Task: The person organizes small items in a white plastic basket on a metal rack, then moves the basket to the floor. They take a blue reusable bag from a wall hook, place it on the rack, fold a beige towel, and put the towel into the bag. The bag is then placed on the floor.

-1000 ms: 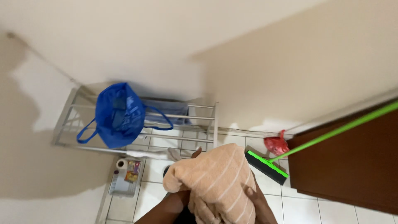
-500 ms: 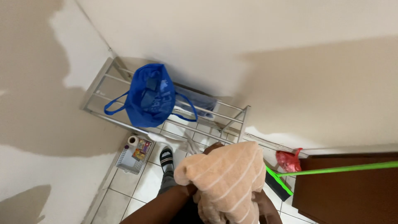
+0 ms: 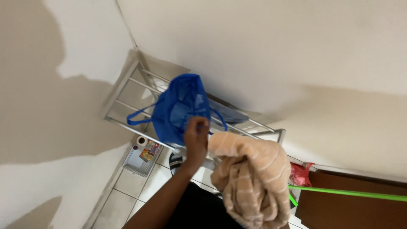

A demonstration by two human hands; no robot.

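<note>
Left hand (image 3: 196,138) is reaching forward and up, fingers curling at the lower edge of the blue bag (image 3: 180,108). Looks like it's pinching the bag fabric or a handle loop, but I can't tell whether the grip is actually closed.

Right hand is sitting under the striped beige towel (image 3: 250,178); hand itself is hidden, so its state can't be read. The towel is hanging bunched off to the right of the left hand, draping down toward the body.

Key relation: the bag is lying directly ahead of the left hand, touching or just beside its fingertips, and well up-left of the towel. The bag's long axis is running roughly away from the hand, mouth end far, bottom end near. Left hand is clearly the nearer one.

The bag is resting on the metal rack (image 3: 127,95), rails running diagonally across in front of the hands. Below the left forearm: a small grey tray (image 3: 136,163) of odds and ends on the tiled floor (image 3: 127,186). A green broom handle (image 3: 347,193) is crossing right of the towel, a red bag (image 3: 302,174) just beside it.
</note>
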